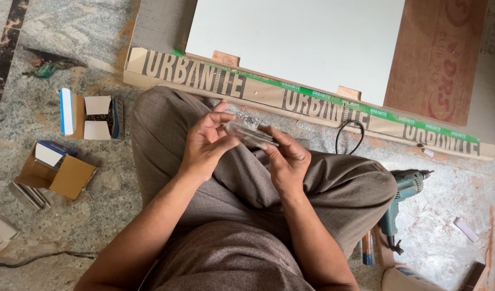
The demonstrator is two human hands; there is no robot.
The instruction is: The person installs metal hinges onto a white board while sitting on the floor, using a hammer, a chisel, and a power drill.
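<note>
— Speckled stone flooring (96, 215) filled the view when I checked the head feed; the person sat cross-legged on it, grey checked trousers (247, 183) taking up the centre. At twelve o'clock a white laminated board (296, 37) lay on a taped, printed panel edge (312, 102).

— And the hands?

— Both met over the lap. The left hand (204, 145) was curled around the near end of a small clear packet of metal hardware (251, 134), thumb on top. The right hand (285, 159) pinched the other end from below, fingers closed on it. So the packet sat at the middle of the frame, held between both, clear of the trousers.

— How did you judge the handling?

— I thought the grip was sound: two ends held, packet level. To do it well, I'd have kept it over the lap so that any small piece dropped onto cloth, not onto the dusty floor. What was inside the packet I could not tell exactly; it was blurred.

— Anything else near?

— At nine o'clock two opened cardboard boxes (91, 116) and (56, 170), with metal strips (29, 195) beside the lower one. At four o'clock a teal power drill (406, 188), its black cable (350, 134) looped at two o'clock.
</note>
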